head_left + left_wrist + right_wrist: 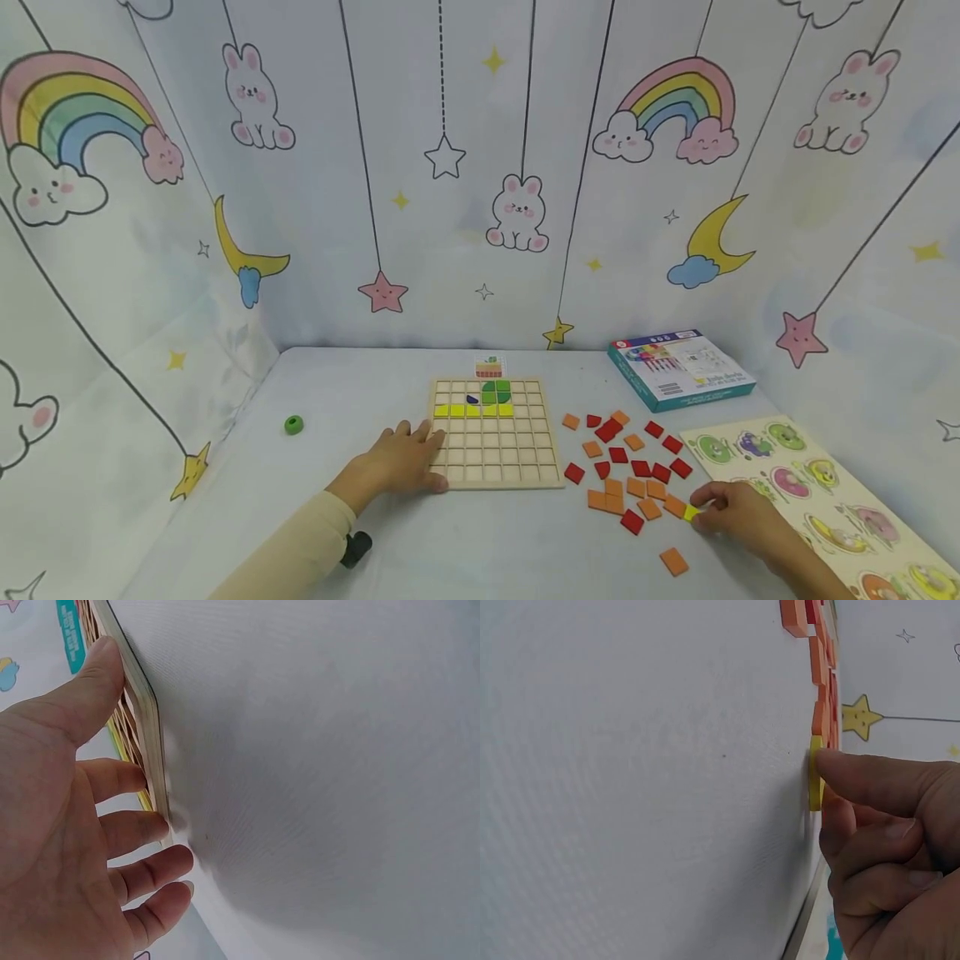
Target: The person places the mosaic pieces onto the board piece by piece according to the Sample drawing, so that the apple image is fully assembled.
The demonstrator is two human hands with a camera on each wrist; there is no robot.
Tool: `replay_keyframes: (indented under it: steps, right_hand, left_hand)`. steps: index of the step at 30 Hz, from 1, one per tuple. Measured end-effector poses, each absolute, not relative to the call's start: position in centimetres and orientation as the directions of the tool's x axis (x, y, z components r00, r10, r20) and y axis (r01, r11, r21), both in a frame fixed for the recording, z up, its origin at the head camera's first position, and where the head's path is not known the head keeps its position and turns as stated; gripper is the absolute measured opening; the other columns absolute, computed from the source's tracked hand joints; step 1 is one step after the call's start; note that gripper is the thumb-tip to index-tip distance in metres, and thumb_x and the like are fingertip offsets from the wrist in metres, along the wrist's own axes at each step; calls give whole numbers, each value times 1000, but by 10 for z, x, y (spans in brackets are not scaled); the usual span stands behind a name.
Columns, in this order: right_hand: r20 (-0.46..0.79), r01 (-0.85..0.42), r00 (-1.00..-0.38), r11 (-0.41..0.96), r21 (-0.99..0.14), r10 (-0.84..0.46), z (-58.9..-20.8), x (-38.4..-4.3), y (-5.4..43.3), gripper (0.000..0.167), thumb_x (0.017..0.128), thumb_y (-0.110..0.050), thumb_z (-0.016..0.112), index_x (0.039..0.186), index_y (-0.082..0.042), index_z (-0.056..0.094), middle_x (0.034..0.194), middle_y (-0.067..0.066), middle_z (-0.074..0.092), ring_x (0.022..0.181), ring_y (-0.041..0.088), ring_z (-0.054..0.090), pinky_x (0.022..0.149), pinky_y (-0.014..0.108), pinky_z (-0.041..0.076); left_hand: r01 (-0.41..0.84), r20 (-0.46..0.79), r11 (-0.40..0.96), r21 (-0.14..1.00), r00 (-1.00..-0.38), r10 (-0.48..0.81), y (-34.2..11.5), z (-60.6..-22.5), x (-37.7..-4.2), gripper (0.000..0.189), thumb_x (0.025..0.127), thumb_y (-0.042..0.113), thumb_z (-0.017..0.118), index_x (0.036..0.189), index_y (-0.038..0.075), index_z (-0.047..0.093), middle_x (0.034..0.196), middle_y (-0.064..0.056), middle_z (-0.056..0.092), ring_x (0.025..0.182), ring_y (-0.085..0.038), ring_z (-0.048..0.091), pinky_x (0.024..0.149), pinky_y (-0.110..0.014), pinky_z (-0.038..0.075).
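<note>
A wooden grid board [480, 457] lies on the table. A row of yellow tiles [457, 410] runs along its second row, with green pieces [490, 392] and a small dark blue piece [472, 400] around and above it. My left hand [405, 458] rests at the board's left edge, its thumb and fingers spread and touching the rim [154, 735]. On the right, my right hand [738, 517] pinches a yellow tile [815, 772] low over the table, thumb against it and other fingers curled. Orange tiles [655, 489] lie right beside that tile.
Loose red tiles [618, 455] are scattered right of the board. A small picture card [491, 367] lies behind it. Farther right are a box [682, 367] and a fruit puzzle board [795, 479]. A green bead [293, 425] and a black object [357, 548] lie left.
</note>
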State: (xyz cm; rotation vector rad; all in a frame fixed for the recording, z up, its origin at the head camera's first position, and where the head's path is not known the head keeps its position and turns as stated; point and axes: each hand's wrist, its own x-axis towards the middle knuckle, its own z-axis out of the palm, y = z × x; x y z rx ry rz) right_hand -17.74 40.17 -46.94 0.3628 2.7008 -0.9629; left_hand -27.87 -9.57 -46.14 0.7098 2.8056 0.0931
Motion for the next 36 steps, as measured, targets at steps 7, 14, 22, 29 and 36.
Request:
replay_keyframes:
  steps: [7,14,22,29,36]
  right_hand:
    - [-308,315,-938,762,-566,159,-473,-177,402,31,82,-19,83,105,-1,70,88,4,60,83,20,54,70,33,47]
    - [-335,386,-919,642,-662,206,-470,-174,405,20,86,-15,76,95,-4,63,78,4,60,72,19,55,57,29,44]
    - [-365,414,-910,366,-834,197,-464,-178,410,31,95,-21,70,119,-3,60,84,4,67,63,17,55,50,24,42]
    - [-382,376,-917,-69,-924,112,-465,-185,409,25,102,-21,65,127,-19,68,110,-5,65,96,21,73,85,27,60]
    - [-332,298,-940,-292,-909,75,-455,-208,379,21,103,-17,63,110,-29,78,114,-7,66,101,12,71,94,25,55]
  left_hand:
    - [457,-228,880,130,-850,475,-95,-461,-279,85,90,63,66,154,12,44,161,-18,39,143,-45,38,113,-63,35]
    - [454,-228,882,123,-852,471,-94,-462,-280,86,88,64,67,154,13,45,160,-17,40,141,-43,40,113,-62,36]
    - [454,-229,882,126,-852,471,-94,-462,-281,87,88,64,68,155,13,44,160,-17,40,141,-43,40,113,-62,36]
    - [456,-224,881,126,-852,473,-95,-462,-280,86,88,63,68,154,13,45,160,-17,40,141,-43,41,113,-62,36]
    - [453,-227,882,129,-852,471,-94,-461,-280,86,88,63,68,154,13,45,160,-17,40,142,-44,40,113,-63,35]
